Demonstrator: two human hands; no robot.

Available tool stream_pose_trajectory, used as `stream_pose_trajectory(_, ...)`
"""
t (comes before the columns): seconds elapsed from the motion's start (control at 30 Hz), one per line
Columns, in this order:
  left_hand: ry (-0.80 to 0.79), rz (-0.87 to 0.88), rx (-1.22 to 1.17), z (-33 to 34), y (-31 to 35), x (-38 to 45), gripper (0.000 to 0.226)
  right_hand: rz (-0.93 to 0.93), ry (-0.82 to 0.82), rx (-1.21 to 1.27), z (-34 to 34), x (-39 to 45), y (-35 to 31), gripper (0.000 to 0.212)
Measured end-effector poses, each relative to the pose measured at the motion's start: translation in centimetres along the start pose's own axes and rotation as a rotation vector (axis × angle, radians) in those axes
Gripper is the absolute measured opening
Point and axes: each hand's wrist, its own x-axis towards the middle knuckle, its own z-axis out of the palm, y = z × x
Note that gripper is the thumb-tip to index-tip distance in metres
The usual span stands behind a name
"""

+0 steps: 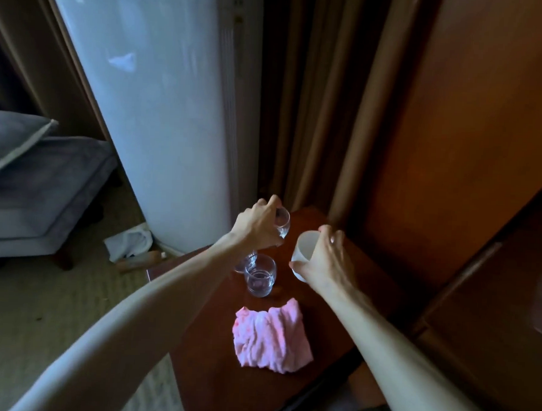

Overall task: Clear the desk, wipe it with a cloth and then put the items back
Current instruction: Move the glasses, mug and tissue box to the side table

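1. Wooden surface (336, 317), reddish brown, carries a crumpled pink cloth (270, 337) on its near part.
2. Left hand (259, 225) curls its fingers round a clear glass (282, 225), held tilted above the far end of the surface.
3. Right hand (325, 259) grips a white cup (305, 248) from the side, also raised and tilted.
4. Second glass (259, 274) stands upright between the hands, just beyond the cloth; a third glass (245, 263) sits behind it, partly hidden by the left arm.
5. Grey chair (37, 189) stands on the floor, well to the left.
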Motion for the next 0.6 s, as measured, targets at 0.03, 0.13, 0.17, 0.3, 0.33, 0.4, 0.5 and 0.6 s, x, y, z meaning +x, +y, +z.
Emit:
stream_pose_trajectory(0.03,-0.008,-0.006,0.010,1.0,-0.6,0.3,0.069,0.015,-0.008,0.002,0.9,0.3,0.5,0.095)
stream_pose_trajectory(0.13,-0.050,-0.001,0.034,2.9,-1.9,1.3,0.070,0.023,-0.015,-0.048,3.0,0.2,2.2,0.097)
stream_pose_trajectory(0.17,-0.072,0.010,0.041,3.3,-2.2,1.6,0.071,0.017,-0.016,-0.069,3.5,0.5,2.5,0.097)
stream_pose_trajectory(0.3,-0.175,0.045,0.056,4.4,-3.4,2.4,0.078,0.013,-0.094,-0.108,5.9,2.4,3.8,0.092)
stream_pose_trajectory(0.33,-0.190,0.054,0.060,4.6,-3.6,2.5,0.079,-0.020,-0.143,-0.104,7.8,5.7,4.5,0.091)
stream_pose_trajectory(0.4,-0.208,0.071,0.052,5.0,-4.0,2.7,0.077,0.021,-0.239,-0.097,11.8,9.5,6.8,0.086)
stream_pose_trajectory(0.5,-0.216,0.082,0.045,5.1,-4.2,2.8,0.078,0.029,-0.182,-0.144,7.9,6.2,3.9,0.083)
stream_pose_trajectory(0.6,-0.262,0.064,0.076,4.4,-3.9,2.8,0.078,-0.026,-0.032,-0.066,6.0,-0.4,3.9,0.098)
